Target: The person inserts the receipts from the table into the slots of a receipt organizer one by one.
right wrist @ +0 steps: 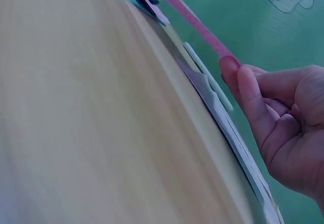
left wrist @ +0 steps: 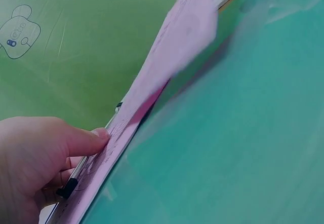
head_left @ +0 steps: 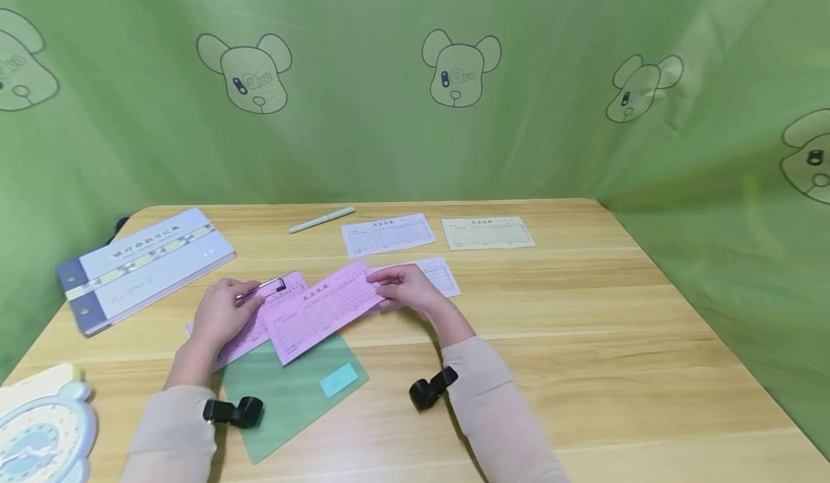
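Observation:
My left hand grips a metal spring clip with black ends, its thumb lying over the pink form beneath. That lower pink form lies at the clip, partly overlapping a translucent green folder with a light blue label. Between thumb and fingertips, my right hand pinches the right end of another pink printed form. This form slants up to the right, over part of the lower one; in the right wrist view the held pink form stands raised off the table.
A white form lies partly behind my right hand. Farther back are another white form, a pale yellow form and a light green pen. An account book lies left; a blue clock sits front left.

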`<state>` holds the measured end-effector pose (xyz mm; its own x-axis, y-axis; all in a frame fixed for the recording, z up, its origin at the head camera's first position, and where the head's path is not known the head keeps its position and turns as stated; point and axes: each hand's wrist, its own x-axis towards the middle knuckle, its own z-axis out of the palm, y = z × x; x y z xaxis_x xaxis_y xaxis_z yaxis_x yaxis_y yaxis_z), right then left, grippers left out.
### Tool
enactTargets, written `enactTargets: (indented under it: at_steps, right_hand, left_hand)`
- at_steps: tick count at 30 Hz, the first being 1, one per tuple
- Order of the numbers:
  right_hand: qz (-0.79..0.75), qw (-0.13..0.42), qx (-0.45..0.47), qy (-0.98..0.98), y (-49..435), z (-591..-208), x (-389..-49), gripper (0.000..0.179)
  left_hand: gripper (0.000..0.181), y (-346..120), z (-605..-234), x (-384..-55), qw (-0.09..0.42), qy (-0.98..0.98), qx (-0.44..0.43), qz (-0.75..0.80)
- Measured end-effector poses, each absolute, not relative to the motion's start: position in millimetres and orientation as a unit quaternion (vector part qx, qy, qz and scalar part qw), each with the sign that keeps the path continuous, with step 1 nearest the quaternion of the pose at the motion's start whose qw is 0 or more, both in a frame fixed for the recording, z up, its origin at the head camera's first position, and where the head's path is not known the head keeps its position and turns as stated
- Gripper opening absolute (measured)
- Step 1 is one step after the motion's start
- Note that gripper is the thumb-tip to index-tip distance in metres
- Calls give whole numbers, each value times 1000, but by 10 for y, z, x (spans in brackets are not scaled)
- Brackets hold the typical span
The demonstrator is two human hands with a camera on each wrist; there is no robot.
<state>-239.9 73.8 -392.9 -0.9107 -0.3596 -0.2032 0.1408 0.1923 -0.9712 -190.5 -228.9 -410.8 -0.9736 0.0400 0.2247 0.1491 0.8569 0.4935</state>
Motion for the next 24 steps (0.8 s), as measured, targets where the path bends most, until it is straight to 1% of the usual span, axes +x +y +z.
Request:
enactTargets:
  at_steps: [4,12,19,24]
  right_hand:
    - [-633,207,-80,742,599,-3939,-2369,26]
    - [-628,198,-83,748,310,-3949,-2290,20]
    - [-644,230,-99,723,140,-3951,-2214,27]
    - [-645,234,-99,721,51,-3972,-2194,28]
  left_hand:
    - [36,-2290,-4104,-1890,103,-958,-47,-262]
    - [35,-2285,-4091,-1879,106,-960,-43,-255]
    - [36,-2272,-4083,-1886,106,-961,-49,-252]
    - [36,-2269,-4099,-1899,117,-962,-65,-237]
